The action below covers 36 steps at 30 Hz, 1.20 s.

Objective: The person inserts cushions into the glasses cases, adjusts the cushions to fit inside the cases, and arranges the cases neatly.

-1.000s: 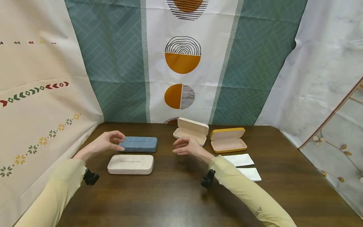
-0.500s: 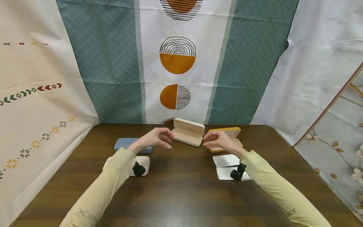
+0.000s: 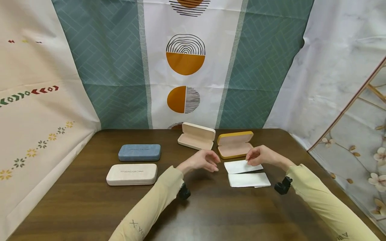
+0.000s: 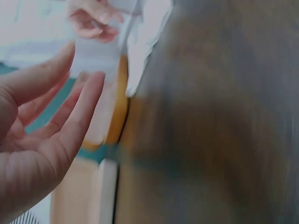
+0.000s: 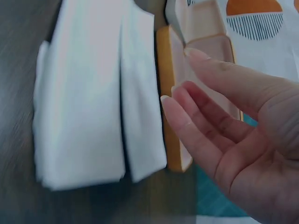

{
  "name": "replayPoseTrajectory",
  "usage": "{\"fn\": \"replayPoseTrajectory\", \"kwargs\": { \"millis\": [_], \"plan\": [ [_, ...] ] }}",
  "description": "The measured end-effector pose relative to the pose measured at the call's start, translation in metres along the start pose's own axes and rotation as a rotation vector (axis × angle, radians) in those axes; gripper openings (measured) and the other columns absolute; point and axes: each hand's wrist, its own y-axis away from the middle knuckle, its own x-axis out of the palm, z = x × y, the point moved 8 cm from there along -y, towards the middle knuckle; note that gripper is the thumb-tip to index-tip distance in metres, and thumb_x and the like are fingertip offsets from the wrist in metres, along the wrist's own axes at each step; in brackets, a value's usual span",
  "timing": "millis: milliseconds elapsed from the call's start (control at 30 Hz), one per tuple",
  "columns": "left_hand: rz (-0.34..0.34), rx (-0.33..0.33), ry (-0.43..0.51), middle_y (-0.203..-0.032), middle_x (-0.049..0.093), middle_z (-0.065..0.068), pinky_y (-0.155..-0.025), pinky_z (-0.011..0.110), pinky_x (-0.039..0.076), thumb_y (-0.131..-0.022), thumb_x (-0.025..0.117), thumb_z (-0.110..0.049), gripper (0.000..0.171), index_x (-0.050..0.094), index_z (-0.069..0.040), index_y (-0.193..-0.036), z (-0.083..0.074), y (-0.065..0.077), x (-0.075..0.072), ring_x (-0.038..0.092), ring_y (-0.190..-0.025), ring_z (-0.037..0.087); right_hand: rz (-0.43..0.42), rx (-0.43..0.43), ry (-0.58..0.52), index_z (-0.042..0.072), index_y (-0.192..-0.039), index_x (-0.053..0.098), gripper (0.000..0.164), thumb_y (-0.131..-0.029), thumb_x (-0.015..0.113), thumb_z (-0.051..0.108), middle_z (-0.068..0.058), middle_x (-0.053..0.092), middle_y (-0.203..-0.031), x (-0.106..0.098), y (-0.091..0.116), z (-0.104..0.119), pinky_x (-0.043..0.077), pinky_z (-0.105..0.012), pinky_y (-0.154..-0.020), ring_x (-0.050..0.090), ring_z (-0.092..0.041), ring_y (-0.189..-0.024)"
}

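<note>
Two folded white cloths lie one behind the other on the right of the table: the back cloth (image 3: 236, 166) and the front cloth (image 3: 249, 180). Over the back cloth hovers my right hand (image 3: 263, 155), its thumb and fingers apart with nothing between them in the right wrist view. Just left of the cloths is my left hand (image 3: 201, 161), fingers loosely bent and holding nothing. Behind the hands stand two eyeglass cases with raised lids, a yellow case (image 3: 234, 149) and a cream case (image 3: 197, 135). The left wrist view shows the left hand (image 4: 46, 116) before the yellow case.
On the left of the brown table (image 3: 193, 214) lie two closed eyeglass cases, a blue case (image 3: 139, 152) behind a white case (image 3: 131, 174) with lettering on its lid. Patterned cloth curtains (image 3: 120, 67) hang behind the table and along both sides.
My left hand has moved right, from beside the blue case to the left of the cloths. My right hand has shifted right, from before the cream case to over the back cloth.
</note>
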Motion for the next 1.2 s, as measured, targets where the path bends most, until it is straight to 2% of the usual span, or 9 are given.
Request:
{"fn": "replayPoseTrajectory", "kwargs": {
  "millis": [167,333,467,600,900,1200],
  "plan": [
    [-0.052,-0.034,-0.010,-0.098,0.055,0.027,-0.062,0.035,0.052,-0.072,0.068,0.013,0.030,0.057,0.012,-0.100,0.005,-0.014,0.023,0.059,-0.072,0.017,0.031,0.030,0.057,-0.009,-0.091,0.060,0.020,-0.078,0.069,0.003,-0.012,0.063,-0.081,-0.003,0.016,-0.012,0.049,-0.032,-0.061,0.057,-0.018,-0.070],
    [-0.083,-0.080,-0.091,-0.084,0.058,0.018,-0.059,0.033,0.052,-0.071,0.071,0.011,0.028,0.059,0.012,-0.095,0.009,-0.022,0.038,0.057,-0.063,0.015,0.048,0.059,0.087,-0.005,-0.087,0.062,0.016,-0.076,0.071,0.004,-0.011,0.063,-0.081,-0.006,0.030,-0.024,0.048,-0.029,-0.060,0.055,-0.017,-0.068],
    [-0.129,-0.105,-0.183,-0.072,0.058,0.010,-0.055,0.030,0.051,-0.069,0.073,0.010,0.024,0.060,0.011,-0.090,0.011,-0.027,0.039,0.056,-0.057,0.015,0.045,0.062,0.103,-0.005,-0.085,0.063,0.018,-0.074,0.073,0.003,-0.011,0.063,-0.080,-0.009,0.037,-0.031,0.048,-0.028,-0.060,0.056,-0.016,-0.068],
    [-0.149,-0.120,-0.255,-0.069,0.057,0.009,-0.052,0.027,0.050,-0.067,0.074,0.011,0.022,0.062,0.009,-0.085,0.015,-0.032,0.039,0.056,-0.054,0.016,0.047,0.070,0.115,-0.005,-0.085,0.062,0.020,-0.072,0.075,0.005,-0.010,0.062,-0.078,-0.011,0.040,-0.037,0.048,-0.027,-0.061,0.057,-0.018,-0.069],
    [-0.172,-0.135,-0.320,-0.062,0.052,0.004,-0.049,0.024,0.049,-0.062,0.077,0.011,0.021,0.064,0.008,-0.077,0.022,-0.035,0.043,0.051,-0.048,0.011,0.061,0.040,0.120,-0.006,-0.085,0.061,0.024,-0.069,0.076,0.003,-0.006,0.059,-0.073,-0.005,0.043,-0.041,0.047,-0.026,-0.056,0.055,-0.016,-0.066],
    [-0.198,-0.142,-0.481,-0.057,0.053,0.001,-0.046,0.021,0.047,-0.061,0.081,0.004,0.018,0.065,0.003,-0.069,0.019,-0.035,0.046,0.052,-0.047,0.011,0.064,0.126,0.125,-0.004,-0.085,0.062,0.022,-0.070,0.076,0.004,-0.004,0.054,-0.067,-0.002,0.043,-0.046,0.047,-0.027,-0.052,0.051,-0.014,-0.057]
  ]
}}
